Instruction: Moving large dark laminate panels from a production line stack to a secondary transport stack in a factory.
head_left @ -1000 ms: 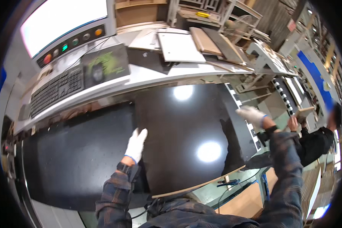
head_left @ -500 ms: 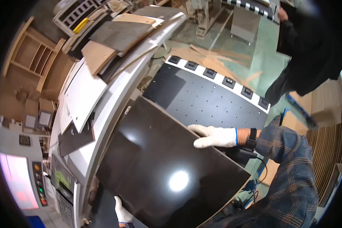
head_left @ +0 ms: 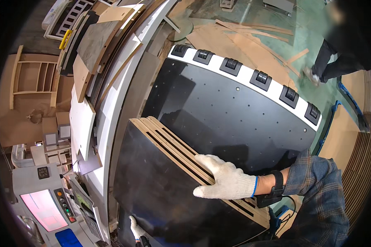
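A stack of dark glossy panels (head_left: 165,185) lies in front of me, its far long edge showing pale wood layers with dark grooves. My right hand (head_left: 228,180), in a white knit glove, grips that grooved edge, thumb on the top face and fingers over the side. Nearer to me on the left, my left hand (head_left: 135,228), gloved as well, is at the panels' near left side with its thumb up; its other fingers are mostly hidden. Beyond the stack spreads a black dotted table (head_left: 218,123) with a white rim holding black rollers (head_left: 231,66).
A long white machine beam (head_left: 123,99) runs along the left, with boards (head_left: 97,41) piled on it. A control cabinet (head_left: 41,206) with a lit screen stands at lower left. Cardboard strips (head_left: 251,45) litter the floor. A person (head_left: 338,57) stands at far right, near stacked sheets (head_left: 358,164).
The panels have tilted so their grooved far edge now shows. My right hand has moved down slightly with that edge. The view has shifted, and the person appears farther off.
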